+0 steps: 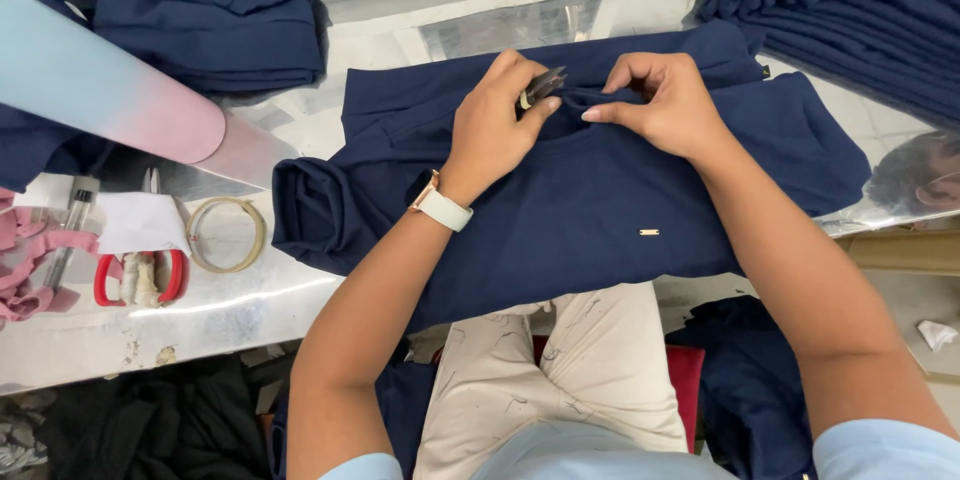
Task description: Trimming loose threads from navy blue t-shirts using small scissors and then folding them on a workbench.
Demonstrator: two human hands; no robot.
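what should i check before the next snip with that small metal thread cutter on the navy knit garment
1. Left hand grips small metal thread cutter: ok.
2. Right hand pinches fabric at the neckline: ok.
3. Navy knit garment lies flat on the shiny metal table: mostly ok, left sleeve bunched.
4. Right fingertips apart from the blades: ok, though close.
5. Loose thread between blades: cannot tell.

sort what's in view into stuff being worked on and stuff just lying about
In use:
left hand
thread snips
right hand
navy garment

Lying about:
folded navy pile
navy stack
hoop
red-handled scissors
pink strips
white cloth
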